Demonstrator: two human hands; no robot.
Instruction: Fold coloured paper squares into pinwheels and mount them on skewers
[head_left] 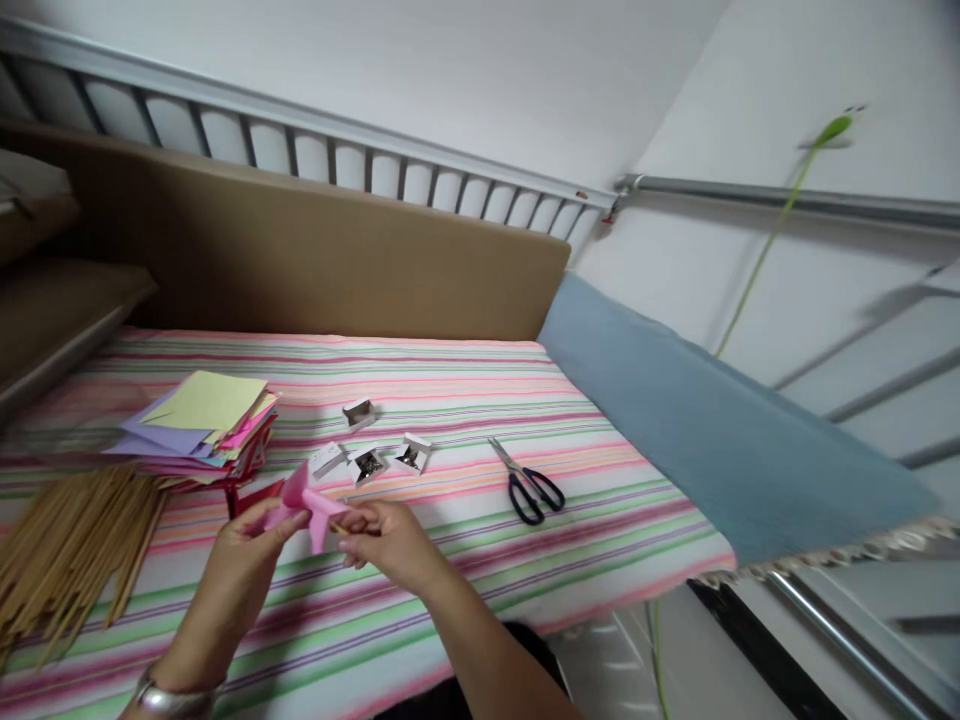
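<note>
Pink folded paper piece (309, 503) sits near-left, pinched between my left hand (244, 555) and right hand (386, 540), both clenched on it. Light, floppy, creases easily, so I'd grip at folds. Paper stack (202, 430) far-left, scissors (529, 485) right.

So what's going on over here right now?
A person holds a folded pink paper piece between both hands, the left hand and right hand pinching it above a striped cloth. A stack of coloured paper sheets and a bundle of thin wooden sticks lie to the left. Small open boxes and black-handled scissors rest further out on the cloth, untouched.
</note>
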